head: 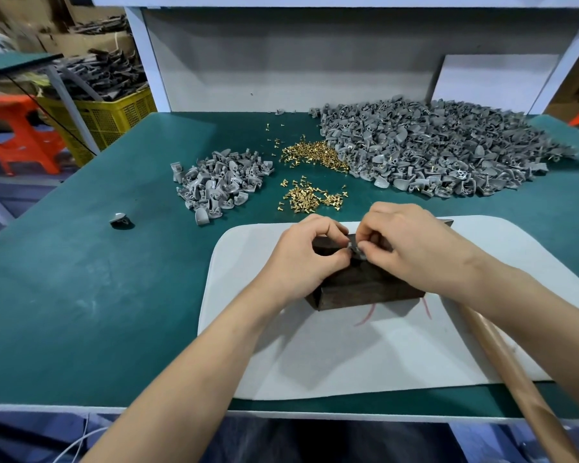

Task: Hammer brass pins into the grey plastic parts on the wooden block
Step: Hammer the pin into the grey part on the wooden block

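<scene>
A dark wooden block (365,289) stands on a white mat (348,355) in front of me. On its top sits a grey plastic part (357,251), mostly hidden by fingers. My left hand (301,259) rests on the block's left end and pinches the part. From the right, my right hand (411,245) pinches at the same part with curled fingers; any pin between them is hidden. Loose brass pins (310,197) lie just beyond the block. A hammer's wooden handle (515,382) lies under my right forearm.
A small heap of grey parts (219,185) lies left of the pins, a large heap (442,148) at the back right, more brass pins (311,153) between them. One stray grey part (119,219) sits far left on the green bench (81,295). A white shelf upright rises behind.
</scene>
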`<state>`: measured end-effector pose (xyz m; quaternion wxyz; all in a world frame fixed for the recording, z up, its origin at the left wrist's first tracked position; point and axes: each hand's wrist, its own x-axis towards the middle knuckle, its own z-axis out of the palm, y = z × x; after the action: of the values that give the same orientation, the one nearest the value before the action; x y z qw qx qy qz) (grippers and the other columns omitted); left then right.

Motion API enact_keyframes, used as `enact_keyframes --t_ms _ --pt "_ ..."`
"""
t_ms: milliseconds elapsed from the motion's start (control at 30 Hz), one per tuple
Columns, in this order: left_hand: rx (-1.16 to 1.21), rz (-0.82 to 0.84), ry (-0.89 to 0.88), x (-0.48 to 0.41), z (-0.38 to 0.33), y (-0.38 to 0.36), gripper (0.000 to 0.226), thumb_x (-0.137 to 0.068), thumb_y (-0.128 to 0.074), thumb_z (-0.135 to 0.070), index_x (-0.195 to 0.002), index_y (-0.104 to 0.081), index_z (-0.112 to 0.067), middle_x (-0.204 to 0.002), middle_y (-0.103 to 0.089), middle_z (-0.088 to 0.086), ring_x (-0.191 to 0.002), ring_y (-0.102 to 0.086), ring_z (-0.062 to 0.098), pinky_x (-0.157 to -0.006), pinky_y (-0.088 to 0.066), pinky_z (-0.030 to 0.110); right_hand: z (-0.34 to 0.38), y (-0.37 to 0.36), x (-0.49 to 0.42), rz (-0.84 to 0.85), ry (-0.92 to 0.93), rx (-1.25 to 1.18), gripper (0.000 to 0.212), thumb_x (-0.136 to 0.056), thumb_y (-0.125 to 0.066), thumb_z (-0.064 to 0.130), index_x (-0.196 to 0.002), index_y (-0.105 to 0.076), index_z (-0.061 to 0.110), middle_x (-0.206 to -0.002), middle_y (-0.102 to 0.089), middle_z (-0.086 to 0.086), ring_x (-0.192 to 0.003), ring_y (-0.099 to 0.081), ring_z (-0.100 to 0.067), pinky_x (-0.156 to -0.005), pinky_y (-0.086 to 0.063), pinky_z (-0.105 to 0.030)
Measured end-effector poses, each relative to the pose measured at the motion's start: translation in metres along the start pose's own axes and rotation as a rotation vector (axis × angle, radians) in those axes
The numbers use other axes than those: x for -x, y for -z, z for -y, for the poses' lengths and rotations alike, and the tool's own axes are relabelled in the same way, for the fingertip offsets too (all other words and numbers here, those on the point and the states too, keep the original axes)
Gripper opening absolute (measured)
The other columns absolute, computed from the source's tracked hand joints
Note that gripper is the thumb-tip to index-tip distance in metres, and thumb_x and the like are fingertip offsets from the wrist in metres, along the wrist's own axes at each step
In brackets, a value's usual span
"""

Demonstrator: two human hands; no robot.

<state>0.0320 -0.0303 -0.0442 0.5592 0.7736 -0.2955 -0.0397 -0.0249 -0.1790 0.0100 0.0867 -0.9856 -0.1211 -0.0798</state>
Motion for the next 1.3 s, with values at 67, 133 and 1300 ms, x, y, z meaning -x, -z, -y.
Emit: enact_keyframes --t_ms 67,133,1300 --pt "0.004 0.000 0.003 0.0002 -0.0002 0.0001 0.016 -0.076 -0.068 0.005 -0.075 -0.062 -0.010 -0.104 -0.064 0.012 -0.092 -0.061 0.014 -0.089 -0.045 0.020 0.0003 0.0002 -0.0009 0.006 -0.011 -0.011 0.009 -0.088 -0.055 0.018 -0.086 -0.063 0.014 -0.084 -0.050 0.004 -0.084 -0.053 -0.020 -0.080 -0.044 -0.038" --pt "0.007 0.002 -0.001 0.0004 -0.0007 0.0002 0.017 -0.076 -0.068 0.005 -0.075 -0.062 -0.010 -0.104 -0.063 0.012 -0.090 -0.060 0.012 -0.086 -0.044 0.016 0.0004 0.0008 -0.0006 0.004 -0.023 -0.046 0.009 -0.088 -0.055 0.019 -0.086 -0.063 0.014 -0.084 -0.051 0.004 -0.083 -0.052 -0.018 -0.081 -0.044 -0.038" --pt "0.024 0.006 0.001 -0.0008 0.0006 0.0002 0.024 -0.075 -0.068 0.006 -0.072 -0.059 -0.016 -0.104 -0.063 0.011 -0.091 -0.061 0.015 -0.088 -0.046 0.022 0.0031 -0.0003 -0.0049 -0.013 -0.130 -0.087 0.014 -0.079 -0.064 0.017 -0.069 -0.057 0.024 -0.070 -0.054 0.010 -0.070 -0.052 -0.010 -0.072 -0.046 -0.026"
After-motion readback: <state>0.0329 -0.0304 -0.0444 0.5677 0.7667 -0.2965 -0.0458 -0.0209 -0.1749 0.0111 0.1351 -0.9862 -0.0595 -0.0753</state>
